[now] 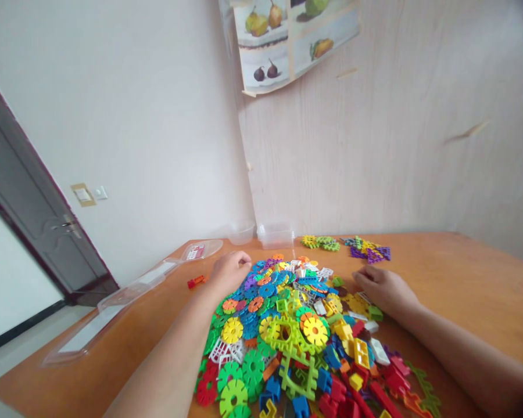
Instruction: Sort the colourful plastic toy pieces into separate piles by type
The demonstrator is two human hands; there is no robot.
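Note:
A large mixed heap of plastic building pieces covers the middle of the table between my forearms. My left hand is at the heap's far left edge, its fingers curled in beside blue notched discs; no piece shows in it. On the opposite side, my right hand rests loosely closed by yellow and green pieces, and I see nothing in its fingers. Yellow notched discs, green discs, a lime interlocking frame and red and blue blocks make up the near part.
Clear plastic tubs stand at the back by the wall. Flat transparent lids lie along the left edge. Yellow and green toothed pieces and purple ones sit at the back right. A small red piece lies left of my left hand.

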